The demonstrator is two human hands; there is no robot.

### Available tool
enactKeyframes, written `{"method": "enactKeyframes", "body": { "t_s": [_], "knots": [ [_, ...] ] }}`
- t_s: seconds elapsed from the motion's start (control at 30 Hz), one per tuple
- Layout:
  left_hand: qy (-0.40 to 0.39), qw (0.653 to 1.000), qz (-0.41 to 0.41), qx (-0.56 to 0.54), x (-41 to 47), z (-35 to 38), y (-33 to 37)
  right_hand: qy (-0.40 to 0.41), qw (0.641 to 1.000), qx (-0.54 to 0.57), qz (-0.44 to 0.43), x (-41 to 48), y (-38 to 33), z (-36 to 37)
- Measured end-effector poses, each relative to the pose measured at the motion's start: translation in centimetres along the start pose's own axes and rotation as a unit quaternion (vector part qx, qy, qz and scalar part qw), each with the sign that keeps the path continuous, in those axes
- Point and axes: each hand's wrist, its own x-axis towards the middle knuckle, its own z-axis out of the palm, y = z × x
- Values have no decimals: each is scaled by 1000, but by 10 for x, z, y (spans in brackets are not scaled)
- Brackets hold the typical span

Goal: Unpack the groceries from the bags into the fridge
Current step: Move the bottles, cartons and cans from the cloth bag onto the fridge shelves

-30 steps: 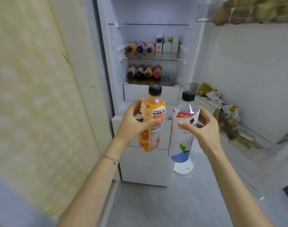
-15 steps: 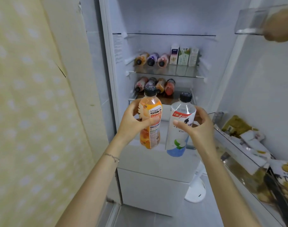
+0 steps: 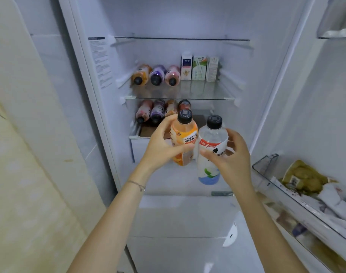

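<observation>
Holding two black-capped bottles upright before the open fridge (image 3: 187, 20). The left hand (image 3: 164, 146) is wrapped round an orange juice bottle (image 3: 185, 138), thumb across its label. The right hand (image 3: 233, 160) grasps a clear drink bottle (image 3: 211, 154) round its white label. The bottles are side by side, just below and in front of the middle glass shelf (image 3: 187, 95); whether they touch cannot be told. On that shelf, left side: three bottles (image 3: 158, 74) lying down, caps facing out. On its right side: three upright cartons (image 3: 199, 68). Directly under the shelf: four more bottles (image 3: 158, 111) lying down, caps out. Well right of the shelf and lower: a door bin (image 3: 306, 209) holding crumpled packets (image 3: 304, 176), print unreadable.
</observation>
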Motion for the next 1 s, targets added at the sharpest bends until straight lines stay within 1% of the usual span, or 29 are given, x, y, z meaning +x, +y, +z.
{"method": "enactKeyframes", "body": {
  "t_s": [0.1,0.27,0.53,0.63,0.87,1.0],
  "knots": [
    [-27,999,26,-2,38,1,-22,45,999,-5,13,17,8,11],
    [-67,997,37,-13,95,-1,-55,98,995,-24,28,43,20,26],
    [-120,990,64,-40,144,3,-93,155,985,-39,61,65,46,45],
    [-134,987,72,-46,155,11,-104,159,983,-51,72,69,52,46],
    [-158,984,62,-49,175,24,-121,163,982,-66,75,82,70,50],
    [-188,979,77,-17,184,28,-126,165,980,-55,95,94,83,58]
  ]
}}
